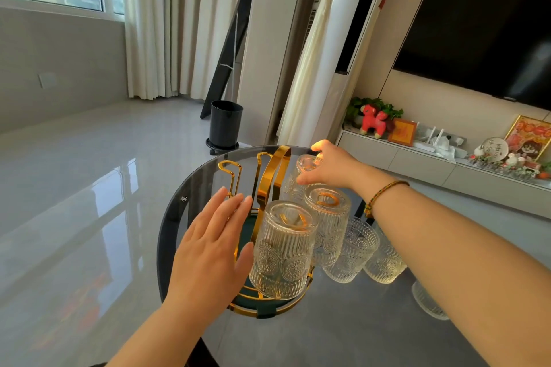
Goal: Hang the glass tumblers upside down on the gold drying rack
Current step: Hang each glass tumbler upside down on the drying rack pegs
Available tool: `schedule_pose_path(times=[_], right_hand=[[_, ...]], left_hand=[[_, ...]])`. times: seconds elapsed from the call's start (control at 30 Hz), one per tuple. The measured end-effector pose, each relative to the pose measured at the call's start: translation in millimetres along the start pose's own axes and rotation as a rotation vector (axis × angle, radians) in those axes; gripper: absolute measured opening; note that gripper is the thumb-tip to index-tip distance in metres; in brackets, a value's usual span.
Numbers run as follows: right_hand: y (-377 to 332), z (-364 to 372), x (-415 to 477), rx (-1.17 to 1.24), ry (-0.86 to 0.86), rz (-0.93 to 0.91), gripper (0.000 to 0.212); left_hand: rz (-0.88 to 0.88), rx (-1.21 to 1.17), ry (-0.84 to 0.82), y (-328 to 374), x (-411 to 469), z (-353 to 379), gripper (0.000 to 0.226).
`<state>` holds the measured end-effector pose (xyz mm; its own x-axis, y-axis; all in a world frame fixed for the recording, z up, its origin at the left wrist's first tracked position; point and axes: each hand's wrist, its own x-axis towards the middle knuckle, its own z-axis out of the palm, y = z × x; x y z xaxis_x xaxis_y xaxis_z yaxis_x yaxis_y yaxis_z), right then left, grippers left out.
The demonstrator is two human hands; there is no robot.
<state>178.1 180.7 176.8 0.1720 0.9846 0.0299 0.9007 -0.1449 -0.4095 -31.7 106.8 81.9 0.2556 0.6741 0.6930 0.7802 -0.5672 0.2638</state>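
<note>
Head cam view, looking down at a round glass table [176,226]. The gold drying rack [269,188] stands near the table's far-left edge, w/ a tall loop handle in the middle and a ring base around a dark green tray.

Three glass tumblers hang upside down on it: front tumbler [281,250], middle tumbler [326,226], and back tumbler [301,179]. Two empty prongs [231,173] stick up on the rack's left side. Two upright tumblers [354,250] wait on the table just right of the rack; a third glass [426,301] is partly hidden under the right forearm.

The right hand [331,168] pinches the back tumbler's upturned base, fingers curled around it. The left hand [213,247] is flat and open, fingers together, holding nothing, beside the rack; whether it touches the rack is unclear.

To seat the glass well, prob. best to keep it centred over its prong, lower straight down, and release only once it stops rocking; the left hand could steady the rack's base.

Writing: a small round mark on the table rim, too small to read. Framed pics on the far shelf show characters, not legible.
</note>
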Motion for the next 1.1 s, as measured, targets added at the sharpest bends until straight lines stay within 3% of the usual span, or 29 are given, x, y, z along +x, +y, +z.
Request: schedule_pose_path(times=[0.23, 0.43, 0.7, 0.9, 1.0, 1.1], right_hand=[[-0.3, 5.8, 2.0, 0.002, -0.021, 0.027, 0.084], [-1.1, 5.5, 0.4, 0.000, -0.048, 0.041, 0.070], [0.1, 6.1, -1.8, 0.027, -0.033, 0.028, 0.075], [-0.5, -4.4, -23.1, 0.051, 0.031, 0.007, 0.067], [4.2, -11.8, -43.7, 0.097, 0.072, -0.009, 0.063], [17.7, -13.1, -70.8, 0.190, 0.125, -0.012, 0.059]], left_hand=[[0.000, -0.020, 0.009, -0.4, -0.1, 2.4, 0.055], [0.000, -0.029, 0.012, -0.4, -0.2, 2.7, 0.057], [0.005, -0.012, 0.020, -1.9, 0.1, 2.4, 0.048], [-0.063, -0.156, -0.084, -0.8, -2.2, -0.1, 0.066], [-0.124, -0.289, -0.074, 4.1, -10.7, -7.6, 0.059], [-0.059, -0.313, 0.038, 22.6, -30.2, -16.6, 0.042]])
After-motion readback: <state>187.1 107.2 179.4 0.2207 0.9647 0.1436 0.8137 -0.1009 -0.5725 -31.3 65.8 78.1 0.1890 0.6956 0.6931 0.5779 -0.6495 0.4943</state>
